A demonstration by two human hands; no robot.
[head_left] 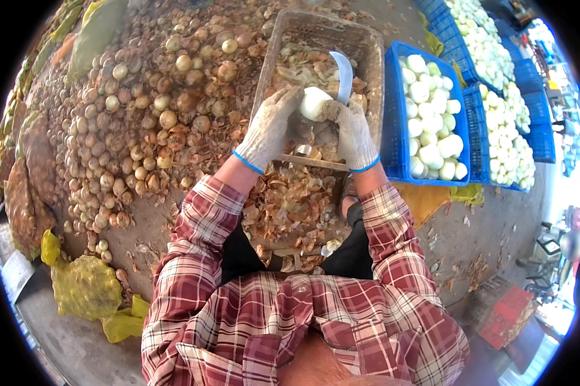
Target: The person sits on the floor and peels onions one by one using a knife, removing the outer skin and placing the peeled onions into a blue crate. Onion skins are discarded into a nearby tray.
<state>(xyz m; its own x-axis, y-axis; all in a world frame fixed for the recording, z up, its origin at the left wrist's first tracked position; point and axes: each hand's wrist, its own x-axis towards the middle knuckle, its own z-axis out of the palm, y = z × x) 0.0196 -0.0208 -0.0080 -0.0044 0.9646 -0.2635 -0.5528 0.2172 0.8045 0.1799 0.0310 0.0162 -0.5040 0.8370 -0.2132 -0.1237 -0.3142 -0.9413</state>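
Note:
Both hands wear soiled knit gloves with blue cuffs, above the near part of a dirty plastic crate (376,62) of onion skins. My left hand (275,123) is closed on the left side of a white peeled onion (314,103). A knife with a curved blade (344,77) points up from my right hand (350,128), its handle hidden in the glove. Fingers of my right hand also touch the onion's right side. Under the hands, part of the crate's contents is hidden.
Unpeeled onions (168,119) are heaped on the left. A blue crate (391,111) of peeled onions stands close on the right, more filled blue crates (476,120) beyond. Loose skins (295,202) cover the floor between the legs. A yellow-green mesh sack (85,287) lies lower left.

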